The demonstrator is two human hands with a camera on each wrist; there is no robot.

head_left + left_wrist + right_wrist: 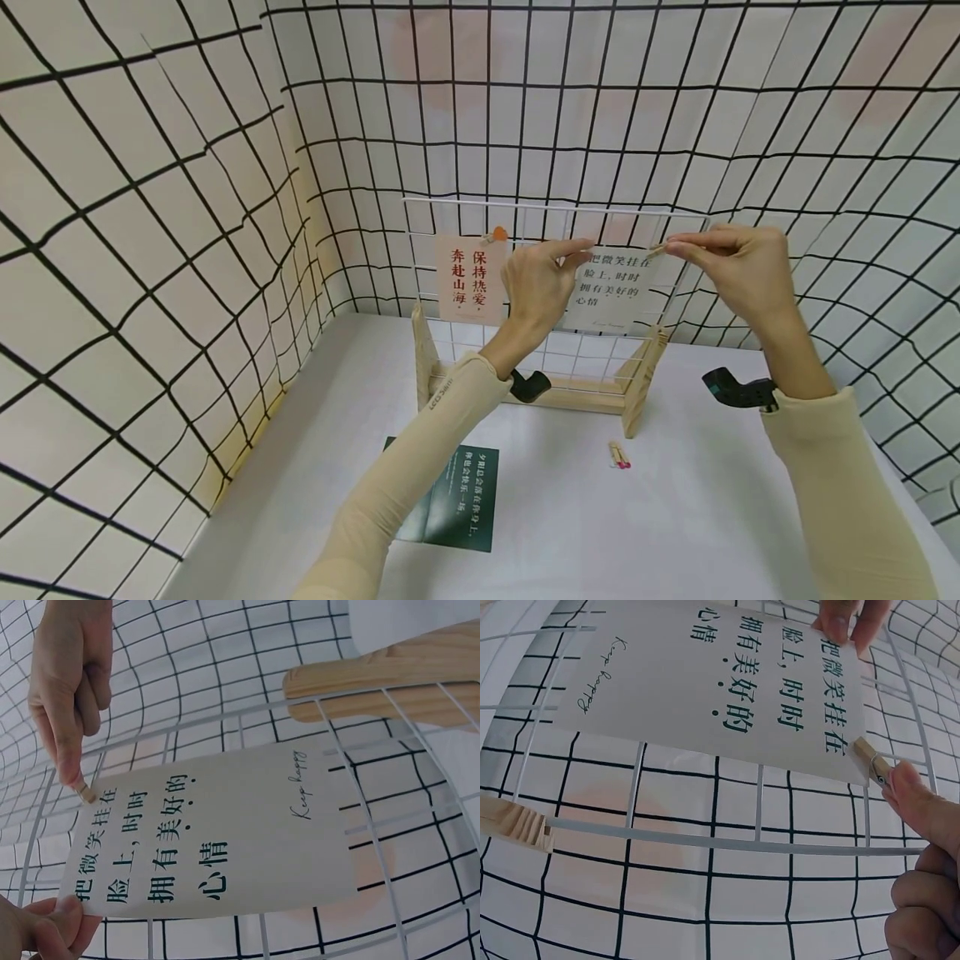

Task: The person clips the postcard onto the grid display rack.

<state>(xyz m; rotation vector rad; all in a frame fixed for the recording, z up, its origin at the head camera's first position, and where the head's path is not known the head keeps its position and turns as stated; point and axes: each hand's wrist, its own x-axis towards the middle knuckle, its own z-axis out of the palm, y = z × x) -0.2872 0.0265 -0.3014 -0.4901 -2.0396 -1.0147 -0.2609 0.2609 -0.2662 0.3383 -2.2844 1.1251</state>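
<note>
A white card (607, 292) with dark printed characters lies against a white wire grid rack (555, 354). By its top left corner the card is pinched between thumb and fingers of my left hand (542, 279). My right hand (746, 271) pinches a small wooden clothespin (874, 761) at the card's top right corner; in the right wrist view the clothespin's tip overlaps the card's edge. Left of it, a pink card (471, 279) with red characters hangs on the rack under a clothespin with an orange ornament (498, 234).
The rack stands in a wooden base (570, 400) on a white table. Nearer lie small clothespins (618, 455) with a pink detail and a dark green card (468, 500), partly behind my left forearm. Black-gridded white fabric (360, 100) encloses the back and sides.
</note>
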